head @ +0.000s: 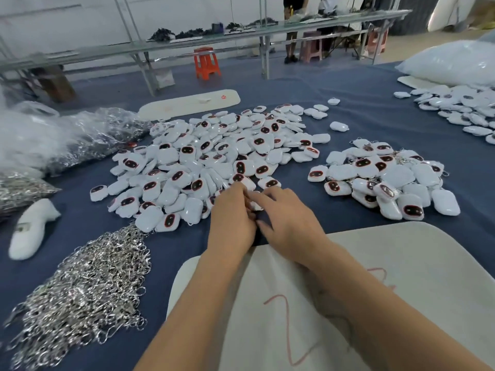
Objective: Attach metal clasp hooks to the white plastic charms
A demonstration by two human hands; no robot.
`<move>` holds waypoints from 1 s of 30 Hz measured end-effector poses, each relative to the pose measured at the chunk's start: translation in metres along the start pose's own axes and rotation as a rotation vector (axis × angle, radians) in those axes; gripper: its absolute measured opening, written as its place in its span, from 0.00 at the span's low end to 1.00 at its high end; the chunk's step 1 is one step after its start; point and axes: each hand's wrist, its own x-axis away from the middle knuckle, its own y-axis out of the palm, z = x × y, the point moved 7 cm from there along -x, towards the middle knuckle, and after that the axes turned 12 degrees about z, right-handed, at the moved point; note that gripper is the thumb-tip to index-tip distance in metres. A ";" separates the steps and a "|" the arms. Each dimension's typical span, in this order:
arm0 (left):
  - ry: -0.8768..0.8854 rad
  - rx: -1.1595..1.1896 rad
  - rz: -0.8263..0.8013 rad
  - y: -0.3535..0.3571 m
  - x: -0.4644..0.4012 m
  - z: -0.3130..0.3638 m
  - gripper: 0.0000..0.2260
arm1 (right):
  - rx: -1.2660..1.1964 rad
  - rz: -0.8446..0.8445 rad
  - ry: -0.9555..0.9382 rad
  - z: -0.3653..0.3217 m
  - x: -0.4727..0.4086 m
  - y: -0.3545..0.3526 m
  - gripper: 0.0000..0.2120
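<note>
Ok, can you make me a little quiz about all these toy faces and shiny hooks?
1. True or false: the heap of metal clasp hooks lies right of the hands.
2. What colour is the table cloth? A red, B blue, C green.
3. Fill in: the left hand and right hand together hold one white ____.

Key: 1 false, it lies to the left. 2 B. 3 charm; the big charm pile sits just beyond the hands, a smaller pile to the right.

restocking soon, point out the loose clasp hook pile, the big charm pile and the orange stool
clasp hook pile (88, 293), head view, middle of the silver heap
big charm pile (214, 159), head view, centre of the pile
orange stool (206, 62), head view, its front legs
</note>
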 end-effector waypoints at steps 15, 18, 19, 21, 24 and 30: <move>0.085 0.045 0.030 -0.082 0.034 -0.065 0.04 | 0.163 -0.005 0.151 -0.032 -0.027 0.021 0.19; 0.005 -0.233 0.019 -0.112 0.028 -0.092 0.03 | -0.022 0.019 0.175 -0.051 -0.022 0.017 0.17; -0.044 -0.347 0.025 -0.122 0.026 -0.102 0.05 | -0.090 0.017 0.137 -0.065 -0.019 0.018 0.15; -0.133 -0.548 0.003 -0.137 0.024 -0.120 0.08 | -0.163 -0.056 0.016 -0.099 -0.011 0.028 0.10; -0.184 -0.629 -0.082 -0.143 0.023 -0.127 0.11 | -0.175 -0.192 -0.176 -0.147 -0.004 0.051 0.08; -0.234 -0.527 -0.125 -0.153 0.025 -0.133 0.06 | -0.096 -0.264 -0.363 -0.185 0.000 0.082 0.09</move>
